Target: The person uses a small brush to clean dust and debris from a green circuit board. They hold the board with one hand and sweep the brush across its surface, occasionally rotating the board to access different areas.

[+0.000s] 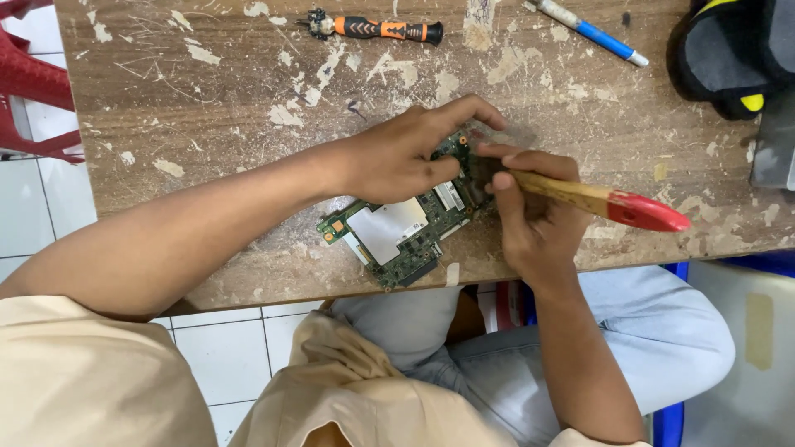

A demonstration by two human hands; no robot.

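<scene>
The person wears a loose, pale beige short-sleeved cloth shirt [99,381], its sleeve ending above the elbow, so both forearms are bare down to the left hand [397,157] and right hand [530,219]. No rings, watch or gloves show (nails trimmed short). Light blue-grey denim trousers [646,331] cover the legs, creased at the knee.

We're at a worn brown wooden table [207,108], surface scarred with scratches and pale patches where the finish is chipped off. Floor below is white square tile [224,356] with dark grout; a red plastic chair [29,83] stands at the table's far left edge. Light is even and soft, with only faint shadows on the wood.
</scene>
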